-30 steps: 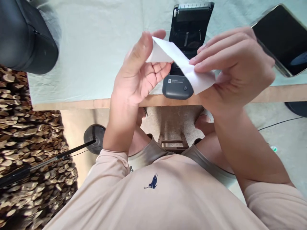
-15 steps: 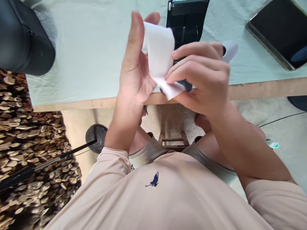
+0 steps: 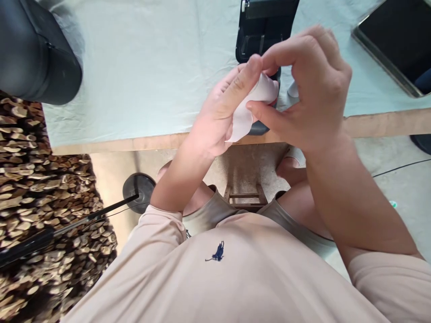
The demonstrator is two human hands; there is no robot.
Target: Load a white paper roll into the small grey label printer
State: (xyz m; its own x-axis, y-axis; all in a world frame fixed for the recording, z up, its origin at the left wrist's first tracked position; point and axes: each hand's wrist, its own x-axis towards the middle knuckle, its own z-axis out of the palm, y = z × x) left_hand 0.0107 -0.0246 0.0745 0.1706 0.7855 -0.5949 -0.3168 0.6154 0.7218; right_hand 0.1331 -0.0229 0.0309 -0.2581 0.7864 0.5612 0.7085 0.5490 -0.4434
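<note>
A strip of white paper (image 3: 251,107) is curled up between both my hands, just above the table's near edge. My left hand (image 3: 222,112) wraps it from the left, thumb on top. My right hand (image 3: 310,89) pinches it from the right with thumb and forefinger. Behind the hands stands a small black printer (image 3: 262,27) with its lid open; its grey front (image 3: 259,129) shows under the paper. A bit of white paper (image 3: 293,89) peeks out beside my right hand.
The table carries a pale green cloth (image 3: 151,67) with a wooden front edge (image 3: 134,143). A black round case (image 3: 33,49) sits at the far left, a dark tablet (image 3: 397,40) at the far right. Below are a stool (image 3: 244,197), a stand base (image 3: 138,190) and woodchips (image 3: 43,197).
The paper strip, stretched flat between my hands a second ago, is now rolled into a tight curl. Both hands came together and lowered toward the table edge.
</note>
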